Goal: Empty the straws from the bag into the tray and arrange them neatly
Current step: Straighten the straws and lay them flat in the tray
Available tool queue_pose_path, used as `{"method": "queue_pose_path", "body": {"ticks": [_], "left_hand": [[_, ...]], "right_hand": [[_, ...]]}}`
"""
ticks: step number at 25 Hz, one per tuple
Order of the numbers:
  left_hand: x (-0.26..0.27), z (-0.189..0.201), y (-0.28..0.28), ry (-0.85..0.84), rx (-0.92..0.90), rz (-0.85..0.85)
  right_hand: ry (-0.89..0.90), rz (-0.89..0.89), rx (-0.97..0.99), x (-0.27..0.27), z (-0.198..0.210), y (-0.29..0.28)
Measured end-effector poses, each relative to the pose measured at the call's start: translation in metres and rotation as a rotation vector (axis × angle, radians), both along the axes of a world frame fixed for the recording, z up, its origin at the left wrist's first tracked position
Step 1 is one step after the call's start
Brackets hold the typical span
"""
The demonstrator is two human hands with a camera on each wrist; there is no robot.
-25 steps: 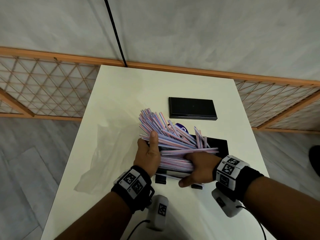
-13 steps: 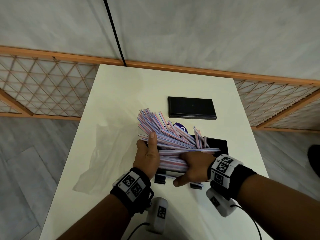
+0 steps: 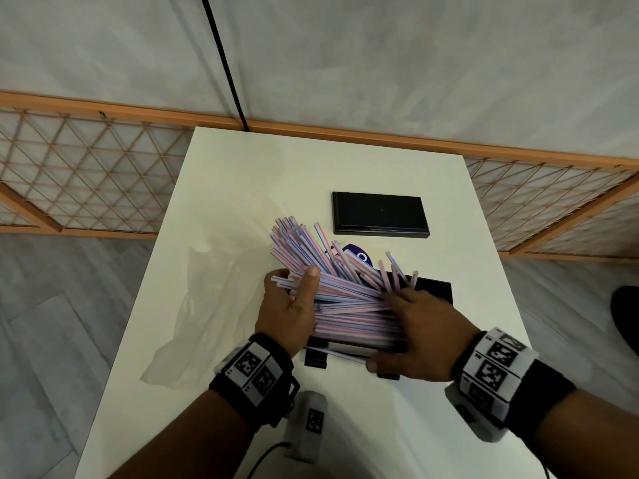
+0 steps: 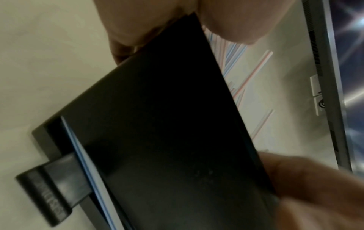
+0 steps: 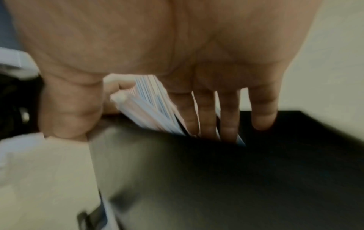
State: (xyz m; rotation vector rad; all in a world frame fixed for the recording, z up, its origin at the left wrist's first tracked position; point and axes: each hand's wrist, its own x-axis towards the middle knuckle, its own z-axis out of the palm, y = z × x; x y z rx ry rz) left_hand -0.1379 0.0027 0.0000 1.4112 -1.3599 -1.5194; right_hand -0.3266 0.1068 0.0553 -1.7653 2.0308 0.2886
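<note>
A white table [image 3: 242, 174] stands against a pale grey wall [image 3: 415, 63], with orange lattice panels [image 3: 86, 174] and grey plank flooring [image 3: 52, 323].

text: none legible | wrist bands [image 3: 254, 369]: coded squares only

Pink-and-blue striped straws [image 3: 345, 299] heaped askew in black tray [image 3: 435, 288]; clear bag [image 3: 204, 305] flat beside it.
</note>
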Motion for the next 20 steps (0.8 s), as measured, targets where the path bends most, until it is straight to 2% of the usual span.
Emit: {"method": "queue_pose_path", "body": {"ticks": [2, 4, 7, 12, 17, 20], "left_hand": [[0.002, 0.006, -0.001, -0.094, -0.041, 0.008], [0.005, 0.015, -0.001, -0.223, -0.097, 0.031], [0.008, 0.025, -0.002, -0.369, -0.144, 0.022], [0.008, 0.025, -0.006, -0.308, -0.163, 0.048], [0.007, 0.028, -0.005, -0.294, -0.170, -0.026], [0.008, 0.030, -0.007, -0.259, -0.107, 0.090]], "right_hand": [[0.008, -0.006, 0.088, 0.001, -0.012, 0.001], [0.014, -0.035, 0.087, 0.001, -0.021, 0.000], [-0.070, -0.123, 0.117, 0.005, -0.030, -0.005], [-0.125, -0.086, 0.057, 0.016, -0.029, -0.014], [-0.162, -0.094, -0.070, 0.012, -0.017, -0.006], [-0.195, -0.140, -0.153, 0.009, -0.008, 0.002]]}}
